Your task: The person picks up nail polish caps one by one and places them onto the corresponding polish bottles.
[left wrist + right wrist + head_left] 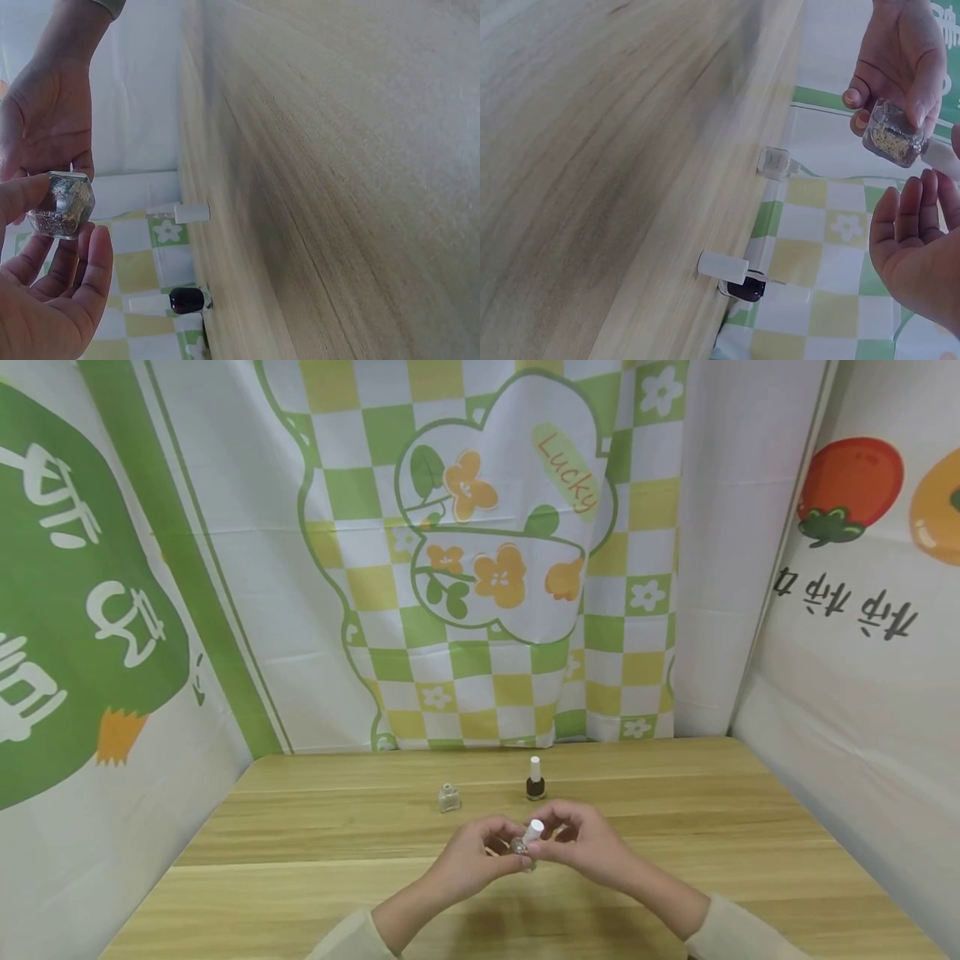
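Observation:
A small clear glass nail polish bottle (892, 139) with gold and silver glitter inside is held up between both hands above the table. My left hand (480, 858) grips its glass body with thumb and fingers. At the top, my right hand (587, 847) pinches the bottle's white cap (533, 832) between thumb and fingers. The left wrist view shows the glass base (71, 196) of this bottle, tilted. Both hands nearly meet around it, and their fingers hide part of the glass in the head view.
Farther back stand an uncapped clear bottle (448, 798) and, to its right, a dark nail polish bottle (535, 788) with a white cap. A loose white cap (721, 266) stands on the wooden table (315, 827), brush up. Printed cloth (480, 677) hangs behind.

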The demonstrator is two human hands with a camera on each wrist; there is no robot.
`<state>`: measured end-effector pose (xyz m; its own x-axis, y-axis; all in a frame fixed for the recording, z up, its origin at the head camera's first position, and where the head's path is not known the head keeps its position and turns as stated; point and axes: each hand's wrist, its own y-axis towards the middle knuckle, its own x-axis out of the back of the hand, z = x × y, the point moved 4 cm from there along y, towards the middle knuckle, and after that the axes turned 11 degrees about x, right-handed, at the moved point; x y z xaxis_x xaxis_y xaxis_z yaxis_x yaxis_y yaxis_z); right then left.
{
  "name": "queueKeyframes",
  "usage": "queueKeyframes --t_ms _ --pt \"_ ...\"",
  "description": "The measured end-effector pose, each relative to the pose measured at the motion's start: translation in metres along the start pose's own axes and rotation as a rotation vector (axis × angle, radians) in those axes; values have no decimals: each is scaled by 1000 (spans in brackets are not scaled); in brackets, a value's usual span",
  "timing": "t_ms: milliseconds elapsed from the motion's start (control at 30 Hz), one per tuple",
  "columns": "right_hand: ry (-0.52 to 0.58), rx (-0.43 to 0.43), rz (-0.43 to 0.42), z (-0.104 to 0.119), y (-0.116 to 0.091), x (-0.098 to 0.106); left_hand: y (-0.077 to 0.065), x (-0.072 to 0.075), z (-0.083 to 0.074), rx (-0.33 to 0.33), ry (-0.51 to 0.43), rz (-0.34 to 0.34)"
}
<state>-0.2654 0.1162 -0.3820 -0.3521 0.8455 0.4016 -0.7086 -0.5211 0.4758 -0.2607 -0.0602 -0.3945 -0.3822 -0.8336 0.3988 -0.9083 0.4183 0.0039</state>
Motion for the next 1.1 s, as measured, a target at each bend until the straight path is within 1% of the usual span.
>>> queueKeyframes --t_ms 133,233,400,533,700,900,1100 --pt "56 2 9 0 1 1 0 0 2 7 -14 0" --pt "72 -5 5 1 1 1 1 -1 2 11 -18 -10" --pt "90 -46 -19 2 1 -1 0 -1 3 7 -24 -17" --pt "83 -70 -50 2 1 -3 0 -1 2 -2 -30 -24" --pt "68 -73 -81 1 1 -5 -1 -2 2 -3 -33 -33" --pt "56 -71 -105 4 2 -7 -1 -2 1 -22 -26 -48" --pt "37 -101 -119 1 2 -8 -2 -4 0 -36 -31 -58"
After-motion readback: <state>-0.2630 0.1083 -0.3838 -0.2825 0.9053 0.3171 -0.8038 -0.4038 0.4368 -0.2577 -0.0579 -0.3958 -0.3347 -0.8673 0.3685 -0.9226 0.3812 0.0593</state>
